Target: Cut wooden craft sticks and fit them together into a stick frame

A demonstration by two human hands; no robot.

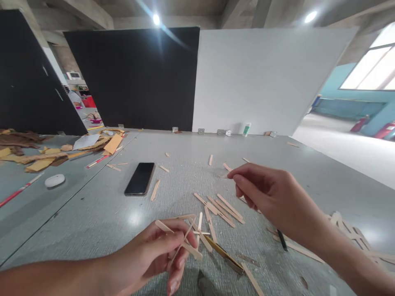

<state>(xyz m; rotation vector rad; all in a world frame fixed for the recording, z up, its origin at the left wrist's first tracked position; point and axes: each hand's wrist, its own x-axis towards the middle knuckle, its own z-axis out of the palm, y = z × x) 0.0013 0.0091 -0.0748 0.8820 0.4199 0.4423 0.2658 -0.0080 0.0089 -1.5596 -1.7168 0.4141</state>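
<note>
A grey tabletop [101,230] spreads below. The right hand [271,187] hovers, fingers pinched together, on what, if anything, I cannot tell. The left hand [154,250] curls nearer. Beyond it lies a black phone [140,179]. The left fingers grasp crossed wooden sticks [194,250]; loose sticks [230,207] lie between the hands

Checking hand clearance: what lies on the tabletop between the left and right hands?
In the head view, a loose cluster of wooden sticks lies on the tabletop between the left hand and the right hand.
</note>
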